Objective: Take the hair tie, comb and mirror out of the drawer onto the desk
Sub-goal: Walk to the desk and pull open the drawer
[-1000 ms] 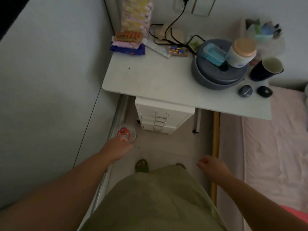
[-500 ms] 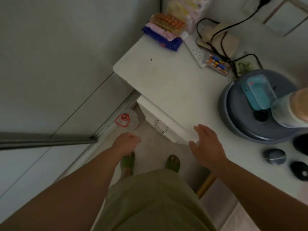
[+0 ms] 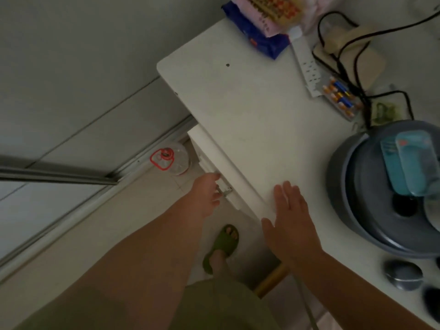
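A small white drawer unit point(image 3: 209, 160) stands under the front edge of the white desk point(image 3: 250, 110); its drawers look closed. My left hand point(image 3: 207, 194) is at a metal drawer handle point(image 3: 225, 190), fingers curled against it. My right hand point(image 3: 289, 220) rests flat and open on the desk's front edge, holding nothing. The hair tie, comb and mirror are not visible.
A grey lidded pot point(image 3: 385, 186) with a teal box on it sits at the desk's right. A power strip point(image 3: 307, 67), cables, batteries and snack packs point(image 3: 262, 27) lie at the back. A clear jar with a red lid point(image 3: 170, 158) stands on the floor by the wall.
I have leaned closer over the desk. My left hand rose from near the floor jar to the drawer handle. My right hand came up and settled on the desk's edge.
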